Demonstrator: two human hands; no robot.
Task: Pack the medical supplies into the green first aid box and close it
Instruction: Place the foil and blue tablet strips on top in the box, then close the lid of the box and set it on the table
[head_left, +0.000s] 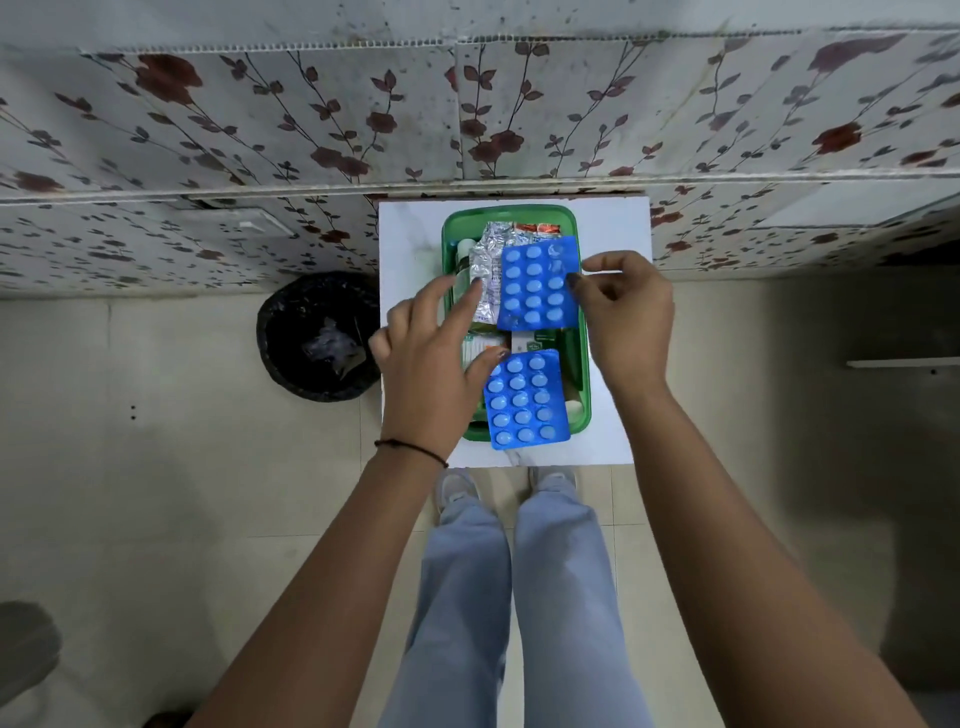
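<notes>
The green first aid box (582, 364) stands open on a small white table (613, 228), with no lid in view. Inside lie silver pill strips (485, 270), an orange packet (537, 228), small white cartons (530, 343) and a bottle along the left wall. A blue blister pack (537, 283) lies on top at the far end; my right hand (623, 317) pinches its right edge. A second blue blister pack (524, 400) rests at the near end, its corner over the box rim. My left hand (431, 358) hovers over the left side, forefinger touching the silver strips, thumb by the near pack.
A black bin (317, 338) lined with a bag stands on the floor left of the table. A flower-patterned wall (311, 130) runs right behind the table. My legs and shoes are at the table's near edge. Pale floor tiles lie all around.
</notes>
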